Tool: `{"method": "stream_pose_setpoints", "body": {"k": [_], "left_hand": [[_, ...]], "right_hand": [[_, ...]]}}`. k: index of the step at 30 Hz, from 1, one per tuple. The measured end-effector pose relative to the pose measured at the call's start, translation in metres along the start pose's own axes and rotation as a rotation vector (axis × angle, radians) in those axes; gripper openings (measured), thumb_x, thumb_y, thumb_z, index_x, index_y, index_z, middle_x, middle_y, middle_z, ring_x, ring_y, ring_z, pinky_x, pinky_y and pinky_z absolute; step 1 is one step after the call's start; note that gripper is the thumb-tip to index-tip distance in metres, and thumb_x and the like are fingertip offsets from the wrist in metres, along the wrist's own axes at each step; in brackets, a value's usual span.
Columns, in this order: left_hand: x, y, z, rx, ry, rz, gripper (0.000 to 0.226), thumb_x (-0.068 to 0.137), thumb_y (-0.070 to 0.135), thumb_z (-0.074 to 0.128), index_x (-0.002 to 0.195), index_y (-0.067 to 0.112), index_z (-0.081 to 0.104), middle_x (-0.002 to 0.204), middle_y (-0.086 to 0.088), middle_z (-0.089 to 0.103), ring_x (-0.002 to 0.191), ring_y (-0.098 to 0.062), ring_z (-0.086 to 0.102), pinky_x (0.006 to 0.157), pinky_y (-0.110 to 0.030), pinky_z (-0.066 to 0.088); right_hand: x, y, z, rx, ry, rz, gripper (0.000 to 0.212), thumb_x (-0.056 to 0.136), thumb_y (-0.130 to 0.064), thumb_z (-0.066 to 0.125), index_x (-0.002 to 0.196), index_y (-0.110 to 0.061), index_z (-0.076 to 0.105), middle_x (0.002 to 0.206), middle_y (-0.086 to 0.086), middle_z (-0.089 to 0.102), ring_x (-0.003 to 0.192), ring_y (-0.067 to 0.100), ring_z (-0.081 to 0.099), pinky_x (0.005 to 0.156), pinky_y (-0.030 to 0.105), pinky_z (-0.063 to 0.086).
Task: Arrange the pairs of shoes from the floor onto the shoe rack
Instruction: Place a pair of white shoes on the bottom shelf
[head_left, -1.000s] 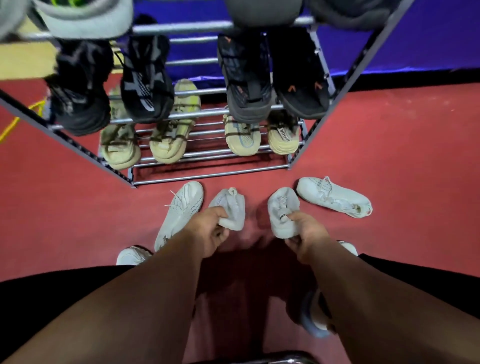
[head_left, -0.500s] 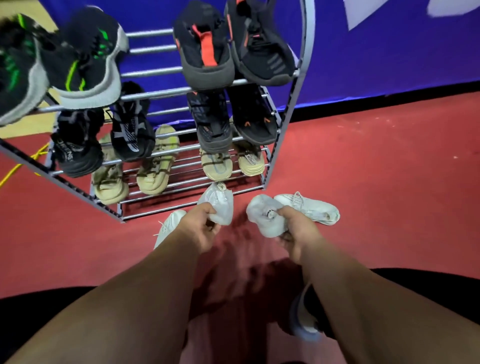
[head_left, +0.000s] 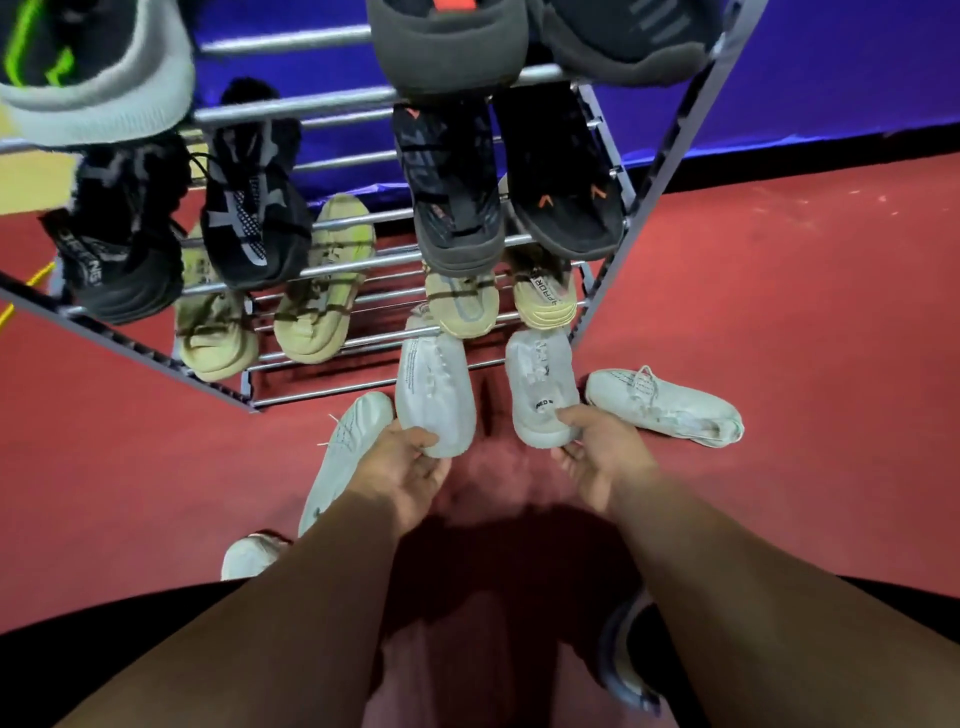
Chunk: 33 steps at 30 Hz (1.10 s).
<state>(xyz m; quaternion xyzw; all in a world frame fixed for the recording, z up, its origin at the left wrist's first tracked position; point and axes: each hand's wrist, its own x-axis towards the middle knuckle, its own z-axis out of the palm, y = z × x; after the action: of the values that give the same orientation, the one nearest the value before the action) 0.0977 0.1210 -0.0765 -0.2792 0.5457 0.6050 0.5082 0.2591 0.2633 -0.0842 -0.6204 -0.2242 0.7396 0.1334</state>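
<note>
White shoe (head_left: 435, 395) in each hand (head_left: 405, 473)

Bare forearms, left hand (head_left: 400, 467) and right hand (head_left: 602, 457) bare too. Black garment (head_left: 104, 639) over both legs, on the wearer's side of the shoe rack (head_left: 670, 156). There on the right, a dark shoe (head_left: 615, 670) with a pale-blue sole.

One view only: your head camera, wide-angle, straight lines bowed at the edges. It looks forward and steeply down along your forearms. Left hand (head_left: 402, 470) and right hand (head_left: 602, 452) sit mid-frame, close, gripping the left white shoe (head_left: 434, 389) and right white shoe (head_left: 537, 384) by the heels. The shoe rack (head_left: 296, 107) fills the upper half, very near, top shelf cropped. Red floor (head_left: 779, 312) is on the right, with the blue wall (head_left: 831, 67) behind.
</note>
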Motion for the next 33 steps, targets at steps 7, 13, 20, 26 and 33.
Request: {"method": "stream_pose_setpoints", "body": {"k": [7, 13, 20, 26, 33], "left_hand": [[0.041, 0.000, -0.009, -0.063, -0.036, 0.018, 0.049, 0.085, -0.009, 0.057, 0.123, 0.021, 0.066, 0.113, 0.000, 0.077, 0.083, -0.014, 0.075, 0.075, -0.028, 0.057], [0.065, -0.002, -0.017, -0.100, -0.065, 0.021, 0.044, 0.086, -0.008, 0.060, 0.118, 0.022, 0.067, 0.114, 0.001, 0.076, 0.089, -0.014, 0.075, 0.079, -0.029, 0.055], [0.087, 0.011, -0.009, -0.096, -0.065, 0.029, 0.030, 0.091, -0.008, 0.058, 0.106, 0.018, 0.064, 0.108, -0.004, 0.076, 0.074, -0.014, 0.076, 0.068, -0.028, 0.059], [0.099, 0.011, 0.012, -0.146, -0.104, 0.043, 0.041, 0.092, -0.010, 0.054, 0.122, 0.016, 0.064, 0.115, -0.007, 0.075, 0.088, -0.019, 0.076, 0.071, -0.029, 0.061], [0.114, 0.020, 0.028, -0.086, -0.073, 0.050, 0.030, 0.094, -0.007, 0.054, 0.104, 0.018, 0.066, 0.097, -0.003, 0.078, 0.078, -0.016, 0.074, 0.069, -0.027, 0.060]], "right_hand": [[0.059, -0.013, 0.024, 0.129, -0.039, 0.034, 0.025, 0.092, -0.004, 0.060, 0.106, -0.024, 0.059, 0.091, -0.002, 0.068, 0.072, 0.011, 0.062, 0.063, 0.024, 0.049], [0.117, -0.041, 0.055, 0.116, -0.098, -0.024, 0.024, 0.093, -0.007, 0.063, 0.112, -0.022, 0.067, 0.097, -0.002, 0.069, 0.078, 0.010, 0.061, 0.066, 0.021, 0.051], [0.148, -0.022, 0.051, 0.045, 0.007, 0.132, 0.039, 0.095, -0.020, 0.070, 0.133, -0.014, 0.062, 0.134, 0.010, 0.063, 0.107, 0.024, 0.064, 0.074, 0.033, 0.056], [0.147, -0.022, 0.054, 0.183, -0.006, 0.150, 0.038, 0.094, -0.016, 0.069, 0.131, -0.011, 0.061, 0.130, 0.013, 0.064, 0.117, 0.027, 0.063, 0.107, 0.039, 0.052], [0.150, -0.045, 0.057, 0.364, -0.056, 0.032, 0.032, 0.094, -0.014, 0.060, 0.126, -0.010, 0.065, 0.125, 0.009, 0.073, 0.120, 0.023, 0.065, 0.105, 0.035, 0.052]]}}
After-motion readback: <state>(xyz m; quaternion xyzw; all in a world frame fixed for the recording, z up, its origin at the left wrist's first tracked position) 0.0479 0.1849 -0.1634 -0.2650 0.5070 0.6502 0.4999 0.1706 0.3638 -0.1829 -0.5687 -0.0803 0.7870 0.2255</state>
